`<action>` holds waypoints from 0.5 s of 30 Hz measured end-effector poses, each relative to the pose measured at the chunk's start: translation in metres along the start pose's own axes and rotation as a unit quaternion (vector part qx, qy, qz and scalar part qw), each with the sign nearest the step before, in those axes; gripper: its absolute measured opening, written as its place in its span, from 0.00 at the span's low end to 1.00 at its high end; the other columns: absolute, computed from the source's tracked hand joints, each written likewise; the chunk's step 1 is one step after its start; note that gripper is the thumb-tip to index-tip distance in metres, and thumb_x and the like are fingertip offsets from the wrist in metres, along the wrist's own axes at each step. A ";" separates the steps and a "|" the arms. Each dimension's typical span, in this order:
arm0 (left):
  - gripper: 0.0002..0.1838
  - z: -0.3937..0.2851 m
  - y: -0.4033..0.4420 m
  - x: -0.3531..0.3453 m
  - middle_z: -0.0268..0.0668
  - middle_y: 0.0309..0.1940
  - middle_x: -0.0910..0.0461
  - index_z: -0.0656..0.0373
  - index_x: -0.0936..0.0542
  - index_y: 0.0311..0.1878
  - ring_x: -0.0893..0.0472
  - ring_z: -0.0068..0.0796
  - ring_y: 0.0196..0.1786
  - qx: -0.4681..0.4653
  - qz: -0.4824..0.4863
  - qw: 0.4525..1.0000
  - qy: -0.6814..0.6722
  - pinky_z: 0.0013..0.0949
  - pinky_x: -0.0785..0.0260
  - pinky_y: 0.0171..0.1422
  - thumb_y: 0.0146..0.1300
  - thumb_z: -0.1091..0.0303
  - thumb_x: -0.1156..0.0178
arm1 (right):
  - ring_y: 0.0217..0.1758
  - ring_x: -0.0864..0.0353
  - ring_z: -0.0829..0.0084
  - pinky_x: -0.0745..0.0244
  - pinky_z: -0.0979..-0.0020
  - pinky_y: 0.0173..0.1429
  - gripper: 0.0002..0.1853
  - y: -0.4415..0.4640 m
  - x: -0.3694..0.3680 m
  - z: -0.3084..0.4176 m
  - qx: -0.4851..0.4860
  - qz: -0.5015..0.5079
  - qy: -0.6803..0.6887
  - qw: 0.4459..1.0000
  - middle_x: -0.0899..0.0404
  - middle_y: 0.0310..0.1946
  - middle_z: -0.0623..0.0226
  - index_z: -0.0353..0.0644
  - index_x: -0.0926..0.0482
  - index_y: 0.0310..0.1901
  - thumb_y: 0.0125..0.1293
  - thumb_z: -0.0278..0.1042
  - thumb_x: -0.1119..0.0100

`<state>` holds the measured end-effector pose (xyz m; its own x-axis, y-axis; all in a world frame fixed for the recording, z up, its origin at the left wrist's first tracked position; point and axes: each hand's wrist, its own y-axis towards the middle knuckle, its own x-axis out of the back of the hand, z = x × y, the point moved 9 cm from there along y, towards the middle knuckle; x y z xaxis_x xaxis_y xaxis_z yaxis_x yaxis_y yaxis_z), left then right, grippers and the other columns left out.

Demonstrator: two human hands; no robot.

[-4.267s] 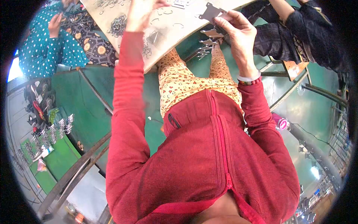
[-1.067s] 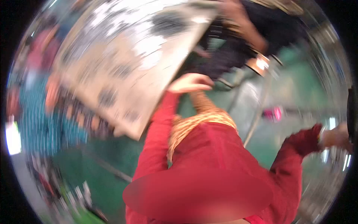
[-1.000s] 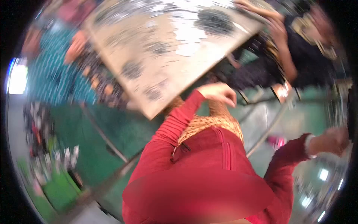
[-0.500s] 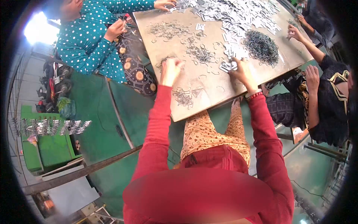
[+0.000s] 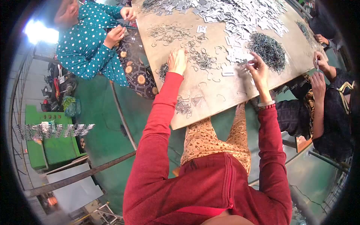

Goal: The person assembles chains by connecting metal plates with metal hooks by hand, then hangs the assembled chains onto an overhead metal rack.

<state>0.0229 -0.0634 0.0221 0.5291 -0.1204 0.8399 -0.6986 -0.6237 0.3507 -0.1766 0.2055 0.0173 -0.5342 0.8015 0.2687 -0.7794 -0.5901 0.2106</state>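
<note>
My left hand [image 5: 177, 61] is over the table with its fingers bunched at the edge of a loose pile of bent wire hooks [image 5: 203, 59]. Its fingertips are partly hidden, so I cannot make out what they hold. My right hand [image 5: 258, 73] is raised a little above the tabletop, its thumb and fingers apart. Left of it lies a flat grey plate with cutouts [image 5: 228, 69], near more grey plates [image 5: 237, 52]. Beyond the right fingers sits a dense heap of dark wire hooks [image 5: 267, 51].
A large spread of grey plates [image 5: 243, 17] covers the table's far side. Small wire hooks [image 5: 183, 106] lie near the front corner. A co-worker in a dotted top [image 5: 90, 45] sits at the left; other people's hands [image 5: 318, 80] are at the right edge.
My right hand has let go of the grey plate, which now lies on the table, and moved right. My left hand has shifted slightly right and away from me.
</note>
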 end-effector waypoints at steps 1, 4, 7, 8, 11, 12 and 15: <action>0.06 -0.002 0.003 -0.006 0.45 0.34 0.22 0.57 0.22 0.32 0.24 0.46 0.42 -0.017 0.024 0.999 0.012 0.45 0.32 0.45 0.50 0.70 0.40 | 0.30 0.26 0.82 0.29 0.80 0.35 0.27 -0.002 0.002 0.005 -0.011 -0.014 0.057 0.998 0.22 0.32 0.67 0.36 0.30 0.57 0.53 0.20 0.40; 0.07 -0.008 0.008 -0.022 0.45 0.36 0.22 0.58 0.22 0.35 0.25 0.46 0.44 -0.050 0.088 0.993 0.056 0.46 0.31 0.45 0.51 0.70 0.41 | 0.31 0.24 0.78 0.26 0.78 0.38 0.26 -0.008 0.009 0.013 -0.062 -0.051 0.245 0.966 0.23 0.35 0.63 0.34 0.31 0.58 0.55 0.18 0.41; 0.10 -0.011 0.007 -0.036 0.48 0.41 0.24 0.59 0.23 0.39 0.26 0.48 0.47 -0.071 0.127 0.981 0.128 0.46 0.31 0.46 0.52 0.71 0.42 | 0.32 0.23 0.75 0.22 0.73 0.40 0.26 -0.034 0.009 -0.004 -0.172 -0.052 0.397 0.900 0.24 0.34 0.64 0.34 0.32 0.58 0.56 0.18 0.41; 0.11 -0.017 0.005 -0.035 0.49 0.42 0.25 0.61 0.24 0.41 0.26 0.49 0.48 -0.091 0.128 0.975 0.157 0.47 0.31 0.46 0.52 0.71 0.42 | 0.33 0.22 0.72 0.20 0.70 0.42 0.25 -0.045 0.003 -0.002 -0.189 -0.025 0.417 0.889 0.25 0.33 0.65 0.32 0.31 0.56 0.55 0.17 0.42; 0.15 -0.005 0.007 -0.049 0.54 0.45 0.27 0.66 0.28 0.44 0.27 0.52 0.48 -0.135 0.109 0.963 0.209 0.47 0.31 0.46 0.52 0.73 0.43 | 0.34 0.22 0.71 0.19 0.72 0.41 0.15 -0.082 -0.010 -0.004 -0.250 -0.042 0.446 0.858 0.24 0.34 0.62 0.26 0.28 0.47 0.57 0.18 0.42; 0.16 -0.004 0.010 -0.054 0.55 0.45 0.28 0.68 0.30 0.45 0.27 0.53 0.48 -0.146 0.095 0.959 0.222 0.47 0.31 0.45 0.51 0.74 0.44 | 0.34 0.22 0.71 0.19 0.72 0.41 0.13 -0.089 -0.012 -0.003 -0.247 -0.029 0.457 0.854 0.24 0.34 0.62 0.27 0.27 0.45 0.57 0.18 0.42; 0.16 -0.029 0.012 -0.012 0.58 0.44 0.28 0.70 0.33 0.44 0.28 0.55 0.48 -0.099 0.047 0.989 0.100 0.49 0.32 0.44 0.52 0.73 0.45 | 0.34 0.22 0.72 0.20 0.73 0.42 0.11 -0.103 -0.017 0.005 -0.215 0.000 0.461 0.861 0.23 0.34 0.63 0.29 0.26 0.43 0.58 0.20 0.42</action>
<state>-0.0065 -0.0469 0.0284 0.3656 -0.0028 0.9308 -0.8313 -0.4508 0.3252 -0.0857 0.2518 -0.0043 -0.4130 0.6539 -0.6339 -0.7220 -0.6594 -0.2097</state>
